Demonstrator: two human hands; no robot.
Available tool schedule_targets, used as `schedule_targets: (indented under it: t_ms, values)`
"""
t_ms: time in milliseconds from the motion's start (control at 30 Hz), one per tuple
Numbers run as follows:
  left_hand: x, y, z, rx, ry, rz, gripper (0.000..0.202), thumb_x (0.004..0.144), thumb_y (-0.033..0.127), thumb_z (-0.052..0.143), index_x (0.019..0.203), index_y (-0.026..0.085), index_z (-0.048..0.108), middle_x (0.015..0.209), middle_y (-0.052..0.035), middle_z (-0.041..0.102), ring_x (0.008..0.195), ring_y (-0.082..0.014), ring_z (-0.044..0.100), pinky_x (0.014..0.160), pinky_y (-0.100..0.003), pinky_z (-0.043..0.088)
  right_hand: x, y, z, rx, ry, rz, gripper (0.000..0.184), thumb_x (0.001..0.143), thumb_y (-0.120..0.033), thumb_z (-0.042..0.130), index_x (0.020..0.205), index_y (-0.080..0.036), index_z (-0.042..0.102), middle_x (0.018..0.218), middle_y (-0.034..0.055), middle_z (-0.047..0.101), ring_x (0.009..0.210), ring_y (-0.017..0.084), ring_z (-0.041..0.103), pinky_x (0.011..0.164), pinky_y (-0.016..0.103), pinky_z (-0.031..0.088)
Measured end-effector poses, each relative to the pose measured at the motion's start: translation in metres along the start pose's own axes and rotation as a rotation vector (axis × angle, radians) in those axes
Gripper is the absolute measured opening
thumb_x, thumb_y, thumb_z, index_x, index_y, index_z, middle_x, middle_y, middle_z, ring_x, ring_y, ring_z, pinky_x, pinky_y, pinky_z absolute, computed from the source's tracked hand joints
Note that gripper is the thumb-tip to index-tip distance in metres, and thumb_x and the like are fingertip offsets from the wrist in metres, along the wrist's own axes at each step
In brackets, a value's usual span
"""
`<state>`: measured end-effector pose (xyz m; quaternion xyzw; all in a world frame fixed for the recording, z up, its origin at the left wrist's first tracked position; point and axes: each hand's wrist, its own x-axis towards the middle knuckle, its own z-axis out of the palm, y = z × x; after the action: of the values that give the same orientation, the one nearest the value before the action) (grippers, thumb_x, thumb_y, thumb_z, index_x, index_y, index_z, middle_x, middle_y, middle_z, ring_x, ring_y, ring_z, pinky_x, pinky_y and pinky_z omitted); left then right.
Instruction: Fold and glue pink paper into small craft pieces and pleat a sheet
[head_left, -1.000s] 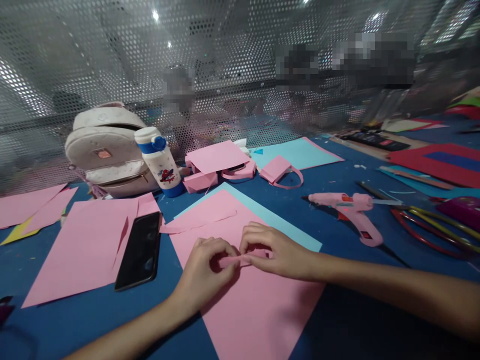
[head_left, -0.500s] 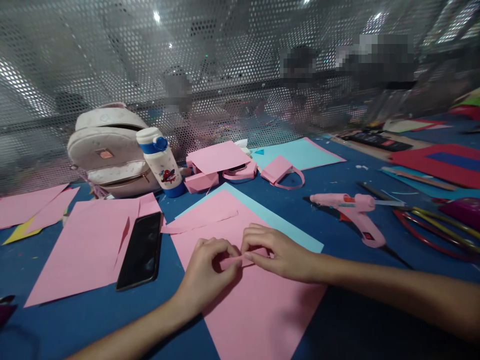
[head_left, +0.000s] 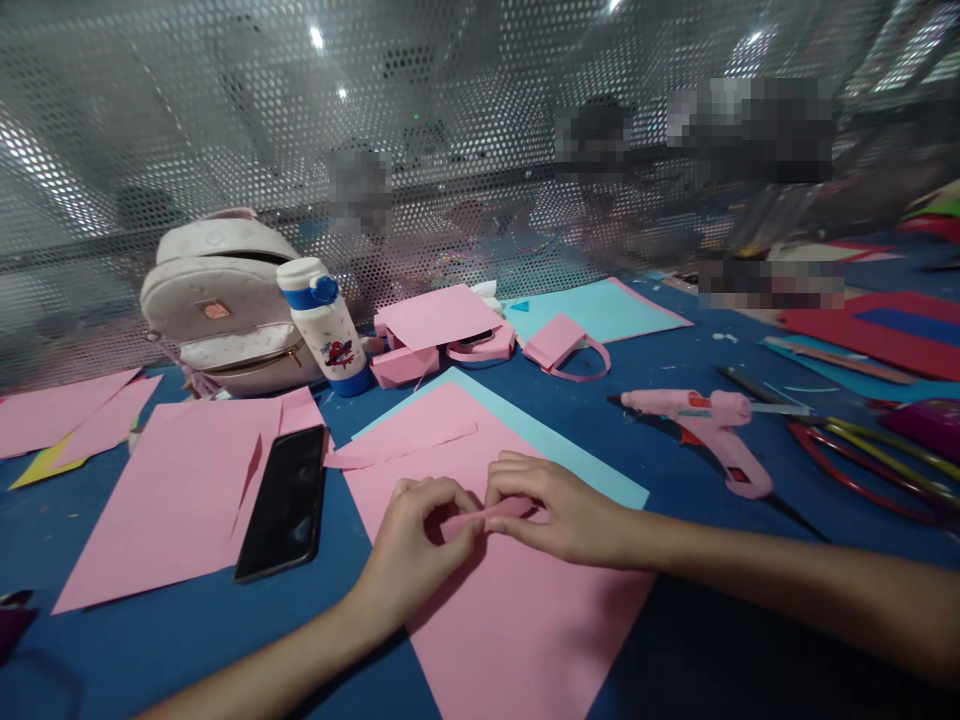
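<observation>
Between my two hands is a small strip of pink paper point(head_left: 514, 507), pinched near its middle. My left hand point(head_left: 420, 530) grips its left part with thumb and fingers. From the other side, my right hand point(head_left: 544, 500) closes on it, with the fingertips of both hands almost meeting. Both hands rest over a large pink sheet point(head_left: 517, 630), which lies on a light blue sheet point(head_left: 555, 440). Beyond my left hand, a torn pink paper strip point(head_left: 405, 446) lies across the sheet. The strip's ends are partly hidden by my fingers.
To the left are a black phone point(head_left: 285, 505) and pink sheets point(head_left: 180, 490). A white backpack point(head_left: 225, 295) and a bottle point(head_left: 324, 325) stand behind. A small pink paper bag point(head_left: 559, 343) sits farther back. On the right lie a pink glue gun point(head_left: 712, 425) and scissors point(head_left: 870, 465).
The pinched strip has tilted slightly and shows a little more between my fingers. Both hands hold nearly the same place, and the whole view has shifted very slightly.
</observation>
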<state>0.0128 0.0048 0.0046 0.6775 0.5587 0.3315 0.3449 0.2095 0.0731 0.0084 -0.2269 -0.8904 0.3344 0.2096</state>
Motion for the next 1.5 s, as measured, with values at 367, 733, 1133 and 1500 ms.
schedule_targets:
  t_ms: [367,733,1133,1500]
  values:
    - [-0.0006,-0.0009,0.0008,0.002,0.006,-0.006,0.012,0.085,0.024,0.060,0.074,0.022,0.066,0.080,0.0014,0.072,0.083,-0.0210,0.057,0.082,-0.034,0.035,-0.0002,0.0012,-0.0004,0.114,0.056,0.072,0.014,0.088,-0.030,0.070,0.085,-0.019,0.062,0.086,0.0005,0.065,0.080,0.015,0.056,0.069,0.026,0.041]
    - [-0.0025,-0.0038,-0.0023,0.007,-0.008,-0.035,0.024,0.096,0.033,0.047,0.079,0.022,0.061,0.083,-0.0003,0.068,0.086,-0.0221,0.052,0.077,-0.031,0.035,0.0011,-0.0002,-0.0012,0.215,0.045,0.193,0.023,0.093,-0.032,0.056,0.075,-0.018,0.054,0.071,-0.0022,0.054,0.064,0.012,0.044,0.060,0.025,0.036]
    - [-0.0015,0.0018,-0.0026,-0.043,-0.015,-0.010,0.036,0.098,0.037,0.041,0.069,0.021,0.055,0.066,0.0007,0.061,0.072,-0.0185,0.049,0.074,-0.031,0.033,0.0007,0.0000,-0.0028,0.252,0.033,0.197,0.041,0.099,-0.046,0.048,0.068,-0.019,0.042,0.065,-0.0053,0.037,0.061,0.011,0.033,0.056,0.026,0.027]
    - [-0.0017,-0.0046,-0.0017,-0.256,0.109,0.119,0.016,0.093,0.032,0.061,0.105,0.022,0.063,0.107,-0.0064,0.065,0.102,-0.0216,0.060,0.089,-0.033,0.049,0.0005,-0.0006,-0.0022,0.263,0.028,0.207,0.036,0.097,-0.042,0.051,0.071,-0.019,0.047,0.064,-0.0047,0.041,0.061,0.011,0.036,0.056,0.025,0.027]
